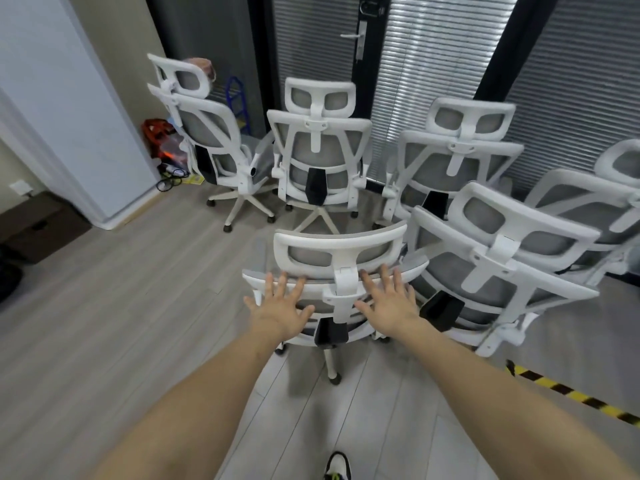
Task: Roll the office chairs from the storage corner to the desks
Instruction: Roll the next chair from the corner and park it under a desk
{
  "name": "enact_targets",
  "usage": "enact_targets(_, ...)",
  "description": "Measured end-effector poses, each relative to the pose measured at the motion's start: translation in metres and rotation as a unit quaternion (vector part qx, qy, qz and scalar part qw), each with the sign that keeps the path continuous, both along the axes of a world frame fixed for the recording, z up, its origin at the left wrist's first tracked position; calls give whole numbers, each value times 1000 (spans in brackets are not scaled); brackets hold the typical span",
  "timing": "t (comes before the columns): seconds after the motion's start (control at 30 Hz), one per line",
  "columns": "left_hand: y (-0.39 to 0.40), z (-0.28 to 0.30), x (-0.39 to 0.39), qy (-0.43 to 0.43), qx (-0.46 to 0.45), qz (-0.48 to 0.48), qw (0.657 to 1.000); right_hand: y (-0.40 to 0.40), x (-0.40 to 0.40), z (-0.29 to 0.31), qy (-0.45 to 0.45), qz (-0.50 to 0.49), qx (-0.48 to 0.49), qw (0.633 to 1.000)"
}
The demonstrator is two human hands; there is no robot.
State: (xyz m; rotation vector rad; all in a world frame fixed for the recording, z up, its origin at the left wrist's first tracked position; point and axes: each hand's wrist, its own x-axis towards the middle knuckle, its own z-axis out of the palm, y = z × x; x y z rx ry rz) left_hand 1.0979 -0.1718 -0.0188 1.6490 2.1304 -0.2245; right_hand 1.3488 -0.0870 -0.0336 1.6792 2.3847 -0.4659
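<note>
Several white-framed office chairs with grey mesh backs stand grouped in a corner, all seen from behind. The nearest chair is right in front of me, its headrest at centre frame. My left hand is spread flat against the left side of its backrest top, fingers apart. My right hand lies the same way to the right of the headrest post. Neither hand is curled around the frame. Another chair stands close on the right, almost touching the nearest one.
Three more chairs line the back by a dark door with blinds. A white wall panel and a cardboard box are on the left. Clutter and cables fill the corner. Yellow-black floor tape runs at right.
</note>
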Motion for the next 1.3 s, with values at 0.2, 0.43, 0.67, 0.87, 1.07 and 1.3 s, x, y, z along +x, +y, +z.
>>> enact_targets(0.2,-13,16,-17,13,-36,-42,998,-27,-7,4,-17,-17,2,1000)
enact_targets(0.43,-68,17,-52,31,-32,-86,995,-97,-38,9,-29,-55,-15,998)
enact_targets(0.67,-139,14,-101,-2,-34,-148,988,-204,-73,7,-47,-113,-21,992)
enact_targets(0.87,-205,16,-116,-17,-41,-177,983,-291,-89,4,-26,-162,-8,986)
enact_targets(1.07,-271,14,-107,-19,-34,-203,978,-368,-80,0,-8,-192,17,981)
enact_targets(1.3,-351,19,-77,-8,-38,-229,973,-458,-55,2,-2,-222,28,975)
